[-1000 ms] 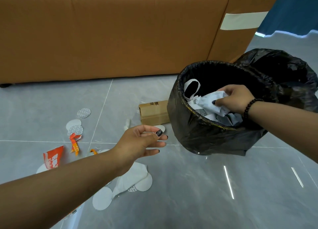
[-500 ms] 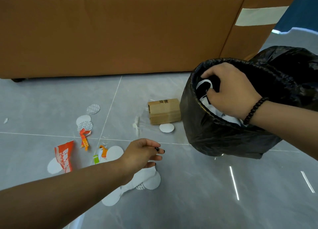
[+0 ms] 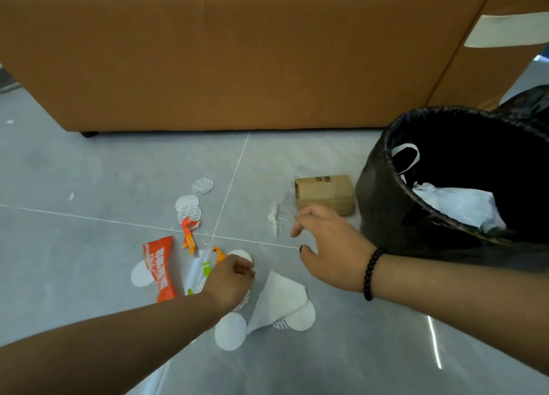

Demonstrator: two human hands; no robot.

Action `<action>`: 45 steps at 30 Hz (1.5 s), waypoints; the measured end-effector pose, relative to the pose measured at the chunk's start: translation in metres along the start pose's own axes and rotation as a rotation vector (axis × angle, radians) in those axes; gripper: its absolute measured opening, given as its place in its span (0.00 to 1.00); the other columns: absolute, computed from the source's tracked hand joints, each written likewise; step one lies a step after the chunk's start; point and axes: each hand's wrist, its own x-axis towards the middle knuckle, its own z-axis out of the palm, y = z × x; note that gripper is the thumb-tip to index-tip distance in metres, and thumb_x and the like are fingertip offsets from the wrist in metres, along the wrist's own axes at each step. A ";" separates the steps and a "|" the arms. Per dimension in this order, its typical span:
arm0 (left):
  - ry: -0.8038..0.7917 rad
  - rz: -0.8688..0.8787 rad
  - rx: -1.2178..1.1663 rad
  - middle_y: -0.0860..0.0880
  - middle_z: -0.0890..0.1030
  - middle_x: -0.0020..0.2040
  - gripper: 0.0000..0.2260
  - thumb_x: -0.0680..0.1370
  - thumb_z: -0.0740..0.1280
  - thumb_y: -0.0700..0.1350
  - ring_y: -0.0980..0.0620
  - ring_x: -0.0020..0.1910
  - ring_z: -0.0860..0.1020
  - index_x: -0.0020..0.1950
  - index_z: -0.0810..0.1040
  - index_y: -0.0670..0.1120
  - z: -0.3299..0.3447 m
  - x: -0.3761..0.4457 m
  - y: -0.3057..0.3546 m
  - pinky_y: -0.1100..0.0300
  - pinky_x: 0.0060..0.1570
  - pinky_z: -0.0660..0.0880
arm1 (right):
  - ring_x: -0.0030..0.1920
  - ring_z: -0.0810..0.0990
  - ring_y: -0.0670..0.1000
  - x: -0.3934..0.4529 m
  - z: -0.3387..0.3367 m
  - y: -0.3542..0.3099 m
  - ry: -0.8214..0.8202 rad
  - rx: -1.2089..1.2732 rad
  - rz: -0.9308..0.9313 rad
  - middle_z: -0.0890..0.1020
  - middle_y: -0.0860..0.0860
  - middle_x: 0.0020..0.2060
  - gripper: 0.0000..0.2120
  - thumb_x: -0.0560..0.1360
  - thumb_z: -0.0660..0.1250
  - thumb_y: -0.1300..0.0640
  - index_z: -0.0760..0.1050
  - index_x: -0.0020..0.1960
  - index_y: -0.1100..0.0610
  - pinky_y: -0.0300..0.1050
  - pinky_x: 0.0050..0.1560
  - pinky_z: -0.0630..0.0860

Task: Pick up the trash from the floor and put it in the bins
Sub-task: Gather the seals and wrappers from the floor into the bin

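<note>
Glossy grey tiles hold flat paper discs beside crinkled black-lined bin.

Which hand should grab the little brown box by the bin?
The right hand, most likely. It is open, with its fingers spread just in front of the brown box, and the black bin stands right beside it. The left hand is busy farther away, low among the white paper pieces.

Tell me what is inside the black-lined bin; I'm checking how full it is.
Inside the bin, crumpled white paper lies low and a white loop hangs by the rim. Anything under the paper is covered.
</note>
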 end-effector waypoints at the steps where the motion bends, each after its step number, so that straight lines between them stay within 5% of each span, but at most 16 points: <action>1: 0.085 0.007 0.073 0.46 0.80 0.47 0.06 0.75 0.65 0.35 0.46 0.48 0.79 0.46 0.75 0.46 -0.009 0.006 -0.008 0.61 0.44 0.71 | 0.61 0.69 0.45 0.000 0.009 0.003 -0.054 0.000 0.052 0.69 0.45 0.60 0.10 0.75 0.62 0.59 0.72 0.56 0.52 0.37 0.61 0.68; 6: 0.358 -0.116 0.430 0.41 0.72 0.61 0.24 0.71 0.72 0.42 0.41 0.60 0.72 0.64 0.69 0.41 -0.057 0.017 -0.044 0.51 0.58 0.70 | 0.54 0.72 0.48 -0.011 0.048 0.016 -0.284 -0.095 0.180 0.67 0.46 0.60 0.11 0.75 0.60 0.60 0.71 0.57 0.52 0.39 0.54 0.72; 11: 0.505 -0.284 0.592 0.36 0.66 0.66 0.40 0.65 0.77 0.53 0.36 0.67 0.64 0.68 0.62 0.38 -0.079 0.017 -0.077 0.47 0.67 0.60 | 0.55 0.73 0.50 -0.024 0.064 0.021 -0.381 -0.111 0.198 0.68 0.46 0.59 0.11 0.75 0.59 0.61 0.71 0.57 0.53 0.43 0.56 0.74; 19: 0.786 -0.143 0.602 0.30 0.69 0.60 0.29 0.63 0.78 0.39 0.32 0.59 0.69 0.59 0.69 0.35 -0.111 0.024 -0.089 0.43 0.58 0.64 | 0.52 0.75 0.49 -0.044 0.067 0.033 -0.437 -0.111 0.183 0.68 0.45 0.59 0.09 0.77 0.60 0.59 0.71 0.56 0.53 0.39 0.56 0.74; 24: 0.417 -0.340 0.782 0.38 0.74 0.61 0.23 0.72 0.70 0.50 0.37 0.63 0.70 0.59 0.63 0.43 -0.135 0.035 -0.089 0.50 0.63 0.64 | 0.48 0.72 0.46 -0.057 0.061 0.043 -0.466 -0.123 0.188 0.67 0.46 0.60 0.09 0.78 0.59 0.57 0.71 0.57 0.53 0.37 0.56 0.72; 30: 0.387 -0.233 0.870 0.43 0.80 0.54 0.20 0.73 0.67 0.46 0.41 0.57 0.78 0.52 0.55 0.46 -0.109 0.031 -0.086 0.51 0.57 0.63 | 0.56 0.74 0.48 -0.071 0.051 0.052 -0.507 -0.139 0.234 0.67 0.45 0.61 0.09 0.77 0.59 0.56 0.71 0.57 0.52 0.38 0.58 0.72; 35: 0.344 -0.212 0.813 0.41 0.79 0.57 0.22 0.74 0.67 0.44 0.40 0.59 0.76 0.62 0.60 0.43 -0.087 0.027 -0.063 0.51 0.59 0.65 | 0.57 0.74 0.48 -0.078 0.041 0.055 -0.516 -0.150 0.246 0.67 0.45 0.61 0.10 0.78 0.60 0.55 0.71 0.58 0.52 0.39 0.60 0.73; 39: 0.378 -0.140 0.400 0.39 0.81 0.52 0.23 0.69 0.70 0.45 0.40 0.52 0.79 0.62 0.70 0.43 -0.096 0.033 -0.025 0.51 0.54 0.73 | 0.56 0.74 0.48 -0.077 0.030 0.052 -0.485 -0.115 0.240 0.67 0.45 0.61 0.10 0.78 0.59 0.54 0.71 0.58 0.52 0.39 0.59 0.72; 41: 0.364 -0.006 0.203 0.41 0.82 0.47 0.16 0.69 0.71 0.40 0.42 0.46 0.80 0.55 0.75 0.44 -0.092 0.026 0.007 0.55 0.49 0.74 | 0.56 0.74 0.47 -0.074 0.022 0.050 -0.440 -0.083 0.235 0.68 0.45 0.60 0.10 0.77 0.60 0.53 0.72 0.58 0.51 0.39 0.59 0.72; 45: 0.030 0.162 -0.280 0.44 0.82 0.41 0.08 0.73 0.68 0.31 0.49 0.39 0.80 0.50 0.79 0.41 -0.062 -0.008 0.068 0.62 0.40 0.78 | 0.53 0.75 0.43 -0.068 -0.001 0.043 -0.305 -0.002 0.223 0.72 0.43 0.54 0.09 0.76 0.64 0.51 0.73 0.55 0.48 0.35 0.53 0.72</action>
